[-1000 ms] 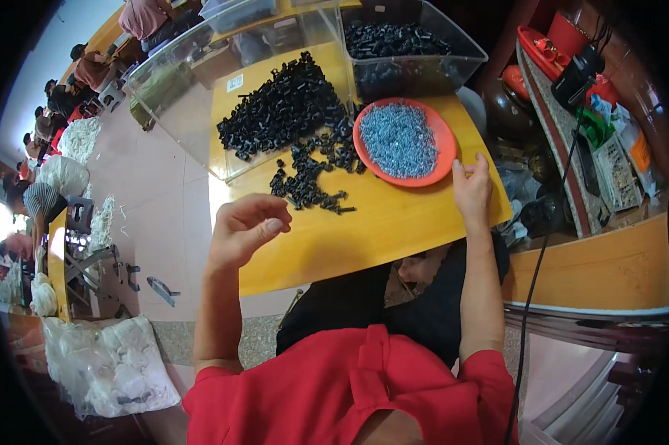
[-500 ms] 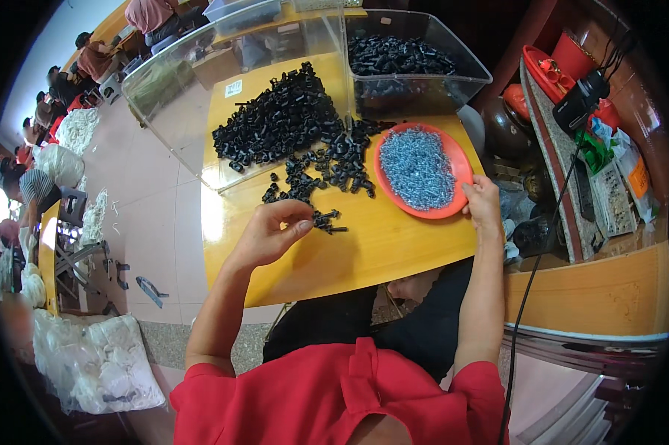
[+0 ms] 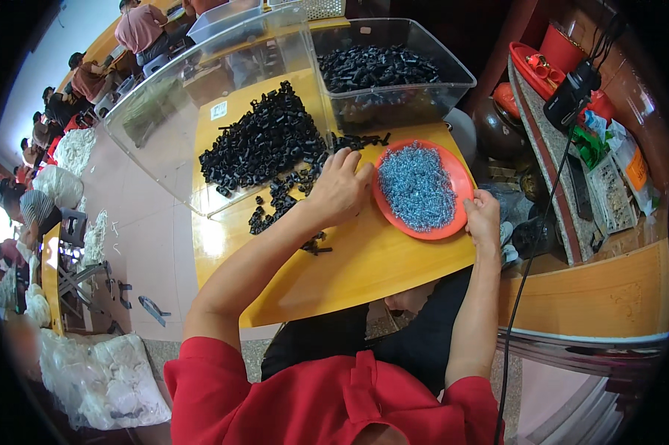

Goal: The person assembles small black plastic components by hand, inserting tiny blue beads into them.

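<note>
My right hand [image 3: 483, 217] grips the right rim of a red-orange plate [image 3: 462, 182], thumb and fingers closed on its edge. Small clear-bluish pieces [image 3: 416, 185] cover most of the plate, too fine to make out singly. Just left of the plate, my left hand [image 3: 340, 189] reaches over loose black plastic parts, palm down, thumb apart from the bent fingers. No held piece shows in it, though its palm is hidden. A large heap of black parts [image 3: 264, 137] spreads behind and left of that hand, with a thin trail toward me.
A clear plastic bin [image 3: 149, 156] lies tipped around the heap on the yellow table [image 3: 364, 267]. Behind the plate stands another clear bin [image 3: 401, 96] of black parts. A black cable [image 3: 533, 274] hangs at right beside a cluttered stone-topped ledge [image 3: 553, 159]. Other people sit far left.
My left hand has moved forward and right, from the near end of the black parts to beside the plate, its fingers spreading. My right hand keeps hold of the plate. The view has shifted slightly.
</note>
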The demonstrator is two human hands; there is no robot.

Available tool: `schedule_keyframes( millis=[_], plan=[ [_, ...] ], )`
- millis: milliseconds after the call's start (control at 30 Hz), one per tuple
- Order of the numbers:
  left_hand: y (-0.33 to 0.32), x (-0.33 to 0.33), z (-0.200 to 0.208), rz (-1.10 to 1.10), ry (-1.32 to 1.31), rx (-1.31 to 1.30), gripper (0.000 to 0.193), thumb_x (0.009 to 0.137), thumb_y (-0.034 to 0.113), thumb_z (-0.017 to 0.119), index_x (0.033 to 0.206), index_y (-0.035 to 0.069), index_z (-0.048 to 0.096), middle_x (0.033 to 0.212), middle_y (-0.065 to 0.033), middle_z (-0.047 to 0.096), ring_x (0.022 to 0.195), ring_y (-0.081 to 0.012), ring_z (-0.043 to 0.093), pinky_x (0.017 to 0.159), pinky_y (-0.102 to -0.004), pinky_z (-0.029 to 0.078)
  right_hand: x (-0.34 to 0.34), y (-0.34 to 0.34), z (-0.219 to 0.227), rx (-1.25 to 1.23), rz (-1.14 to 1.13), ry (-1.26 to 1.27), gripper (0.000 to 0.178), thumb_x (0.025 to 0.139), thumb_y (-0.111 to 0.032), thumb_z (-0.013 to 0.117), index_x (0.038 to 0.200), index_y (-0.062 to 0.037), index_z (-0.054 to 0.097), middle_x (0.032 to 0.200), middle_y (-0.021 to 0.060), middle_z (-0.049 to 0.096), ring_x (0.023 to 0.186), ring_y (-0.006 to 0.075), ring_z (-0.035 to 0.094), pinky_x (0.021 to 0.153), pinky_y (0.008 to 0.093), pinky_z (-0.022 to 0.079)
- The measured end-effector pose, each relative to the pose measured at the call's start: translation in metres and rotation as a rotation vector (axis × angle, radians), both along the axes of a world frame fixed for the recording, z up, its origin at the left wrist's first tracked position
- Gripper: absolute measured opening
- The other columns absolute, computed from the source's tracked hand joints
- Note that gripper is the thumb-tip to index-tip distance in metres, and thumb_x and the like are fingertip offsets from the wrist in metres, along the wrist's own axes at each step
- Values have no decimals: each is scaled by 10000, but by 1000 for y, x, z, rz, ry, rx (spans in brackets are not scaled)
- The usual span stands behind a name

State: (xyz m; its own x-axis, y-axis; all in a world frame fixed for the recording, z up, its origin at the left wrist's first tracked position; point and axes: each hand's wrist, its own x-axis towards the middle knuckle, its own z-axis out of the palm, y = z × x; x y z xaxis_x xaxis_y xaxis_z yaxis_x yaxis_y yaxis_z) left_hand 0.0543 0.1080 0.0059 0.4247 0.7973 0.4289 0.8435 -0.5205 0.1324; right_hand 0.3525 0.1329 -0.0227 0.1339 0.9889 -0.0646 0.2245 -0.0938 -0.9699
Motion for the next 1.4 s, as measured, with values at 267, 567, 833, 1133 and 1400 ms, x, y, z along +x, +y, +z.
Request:
schedule_keyframes(
  millis=[267, 567, 833, 1133, 1400],
  plan=[
    [46, 21, -7, 318, 518, 95, 359, 787, 239, 532, 1104, 72, 551, 1065, -202, 495, 1023, -396, 454, 867, -518, 324, 6, 1, -2, 30, 50, 20, 201, 853, -24, 531, 1033, 64, 542, 727, 50, 619, 433, 49, 458, 332, 205, 318],
    [60, 25, 3, 402, 640, -80, 392, 882, 259, 424, 1137, -18, 533, 1021, -199, 580, 972, -324, 586, 941, -569, 303, 7, 0, -3, 53, 72, 21, 201, 858, -12, 532, 1041, 70, 533, 702, 41, 604, 438, 42, 454, 338, 204, 315],
    [64, 20, 6, 274, 646, -187, 358, 824, 235, 492, 1047, -28, 589, 972, -164, 574, 910, -288, 592, 834, -507, 384, 8, 1, -4, 68, 75, -39, 209, 859, -24, 526, 1045, 69, 533, 691, 39, 601, 442, 43, 458, 347, 206, 325],
    [48, 11, -1, 186, 486, -122, 280, 827, 197, 473, 935, -21, 611, 902, -172, 570, 884, -315, 582, 888, -447, 366, 9, 4, -12, 88, 76, -30, 190, 861, -22, 521, 1032, 59, 534, 716, 44, 616, 466, 44, 483, 354, 200, 334],
    [21, -12, -5, 52, 339, -98, 208, 797, 138, 498, 903, -24, 574, 900, -154, 554, 928, -290, 551, 897, -393, 375, 10, 4, -14, 96, 79, -35, 172, 875, -25, 514, 1026, 55, 534, 723, 45, 618, 469, 42, 490, 355, 193, 336]
  ],
)
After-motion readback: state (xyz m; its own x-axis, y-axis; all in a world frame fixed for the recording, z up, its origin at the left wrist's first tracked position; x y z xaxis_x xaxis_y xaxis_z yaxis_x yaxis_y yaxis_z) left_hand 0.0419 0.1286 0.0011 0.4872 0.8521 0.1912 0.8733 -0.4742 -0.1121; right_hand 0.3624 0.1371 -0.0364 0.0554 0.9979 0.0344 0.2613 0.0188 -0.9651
